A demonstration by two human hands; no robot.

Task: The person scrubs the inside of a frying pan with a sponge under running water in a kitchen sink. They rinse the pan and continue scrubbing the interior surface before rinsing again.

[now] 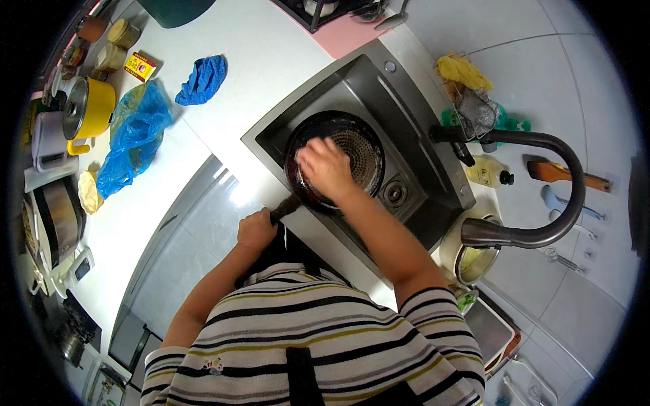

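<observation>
A dark frying pan [373,183] rests in the grey sink [436,188], its dotted metal disc facing up. Around the disc the surface is black, with a reddish-brown wet-looking patch at the left. My left hand [256,229] grips the pan's dark handle [286,208], which sticks out over the sink's near edge. Over the left part of the pan is my right hand [325,165], blurred and with its fingers curled down. Whether it holds anything beneath the fingers cannot be told. The round drain [395,193] lies to the pan's lower right.
A black faucet [571,167] arches at the right, near a bottle of yellowish liquid [485,171] and a pot [469,259]. On the white counter are a blue cloth [203,81], a blue plastic bag [134,137] and a yellow pot [96,109]. Utensils hang on the tiled wall.
</observation>
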